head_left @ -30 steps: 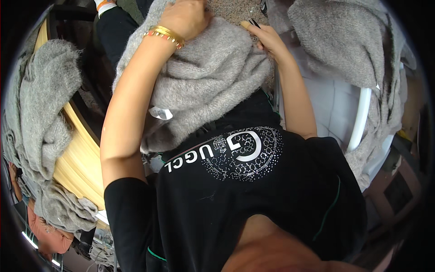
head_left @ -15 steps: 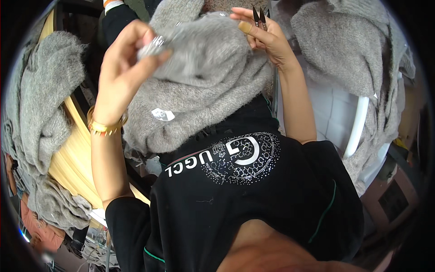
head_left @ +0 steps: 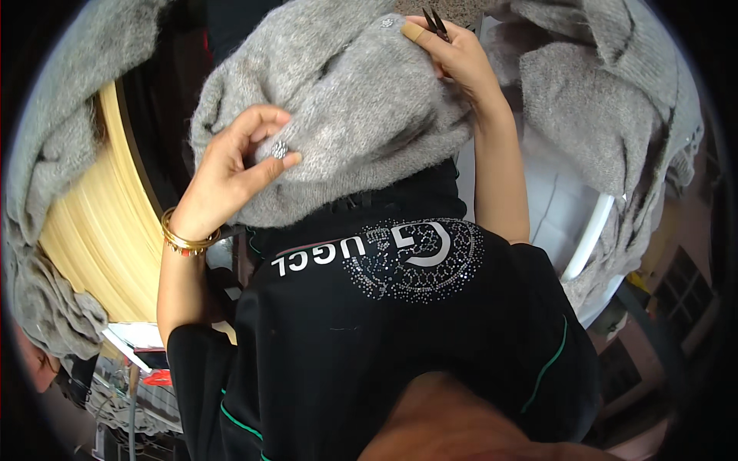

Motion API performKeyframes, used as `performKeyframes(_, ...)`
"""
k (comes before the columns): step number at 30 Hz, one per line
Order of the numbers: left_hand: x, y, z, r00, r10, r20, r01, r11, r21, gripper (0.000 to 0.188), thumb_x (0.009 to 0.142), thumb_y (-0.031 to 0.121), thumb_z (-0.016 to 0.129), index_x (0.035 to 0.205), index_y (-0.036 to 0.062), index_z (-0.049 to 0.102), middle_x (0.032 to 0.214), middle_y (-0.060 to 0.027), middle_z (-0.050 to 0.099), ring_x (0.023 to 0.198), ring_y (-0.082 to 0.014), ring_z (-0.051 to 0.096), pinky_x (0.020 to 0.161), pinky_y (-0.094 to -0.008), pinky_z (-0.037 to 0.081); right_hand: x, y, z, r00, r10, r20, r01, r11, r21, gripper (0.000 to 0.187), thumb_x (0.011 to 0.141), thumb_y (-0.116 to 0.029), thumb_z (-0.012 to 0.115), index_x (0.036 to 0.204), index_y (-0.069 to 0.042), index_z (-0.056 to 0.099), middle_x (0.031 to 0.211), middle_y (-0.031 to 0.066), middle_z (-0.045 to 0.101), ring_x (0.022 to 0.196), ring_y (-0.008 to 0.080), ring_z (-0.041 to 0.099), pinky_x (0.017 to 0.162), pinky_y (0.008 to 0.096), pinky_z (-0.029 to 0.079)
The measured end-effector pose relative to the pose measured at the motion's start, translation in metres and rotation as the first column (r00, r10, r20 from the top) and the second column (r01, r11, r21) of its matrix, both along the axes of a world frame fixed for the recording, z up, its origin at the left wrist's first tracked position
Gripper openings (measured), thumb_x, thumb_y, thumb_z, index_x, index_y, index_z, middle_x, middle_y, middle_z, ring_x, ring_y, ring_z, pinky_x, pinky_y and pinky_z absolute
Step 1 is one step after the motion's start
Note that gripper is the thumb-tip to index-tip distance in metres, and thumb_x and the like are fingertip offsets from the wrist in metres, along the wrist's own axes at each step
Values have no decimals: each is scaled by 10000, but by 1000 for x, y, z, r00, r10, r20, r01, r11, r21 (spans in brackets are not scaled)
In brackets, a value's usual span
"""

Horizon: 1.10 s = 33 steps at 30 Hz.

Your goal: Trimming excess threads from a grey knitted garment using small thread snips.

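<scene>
The grey knit (head_left: 369, 107) lies bunched over the person's lap, in front of the black shirt (head_left: 307, 369), with both hands on it. The left hand (head_left: 223, 165) has a narrow grip: thumb and fingers pinch the knit around a silvery near button (head_left: 280, 150). The right hand (head_left: 465, 61) holds dark snips (head_left: 436, 24) in its grip, blades pointing up and clear of the cloth, while its thumb, wrapped in a tan cover (head_left: 413, 31), presses the knit beside a silvery far button (head_left: 388, 23). The stretch between the two buttons is spread between the hands.

Work on this piece looks under way rather than finished. Both buttons seem to be on the knit already, though their stitching is too small to check. The snips are in hand but cut nothing now, and no loose thread can be made out there.

More grey knitwear lies at the left (head_left: 61, 100), by the pale wooden surface (head_left: 104, 246), and at the right (head_left: 592, 107), over a white bin (head_left: 590, 234). Which of those pieces are done or left, I cannot tell.
</scene>
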<state>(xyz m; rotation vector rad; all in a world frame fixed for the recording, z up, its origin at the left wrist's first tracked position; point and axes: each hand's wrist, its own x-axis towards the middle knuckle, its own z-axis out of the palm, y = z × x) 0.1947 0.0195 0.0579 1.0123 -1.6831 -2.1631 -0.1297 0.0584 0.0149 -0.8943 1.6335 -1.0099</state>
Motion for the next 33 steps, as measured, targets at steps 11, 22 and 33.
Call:
performKeyframes(11,2,-12,3,968,186,-167,-225,939,-260,399,793,-95,644,1177,12,626,1122,-39,642,1008,-74,590,913,-239,512,-3,15,8,968,-83,238,148,951,-271,172,905,-35,642,1067,24,650,658,-51,553,426,1,363,415,169,215)
performKeyframes(22,12,-13,13,993,120,-25,-119,910,-398,450,722,-102,628,1137,66,668,1095,-1,649,982,-110,535,879,-264,436,-11,33,32,786,76,614,211,900,-381,282,867,16,616,1148,12,597,804,36,642,465,59,450,458,183,330)
performKeyframes(33,-3,-24,28,997,-82,8,75,875,-478,477,820,122,738,1270,52,593,1060,-46,634,1023,-157,569,900,-310,457,-20,43,41,685,192,703,214,869,-447,351,848,76,595,1197,58,569,1021,133,680,504,84,511,445,172,398)
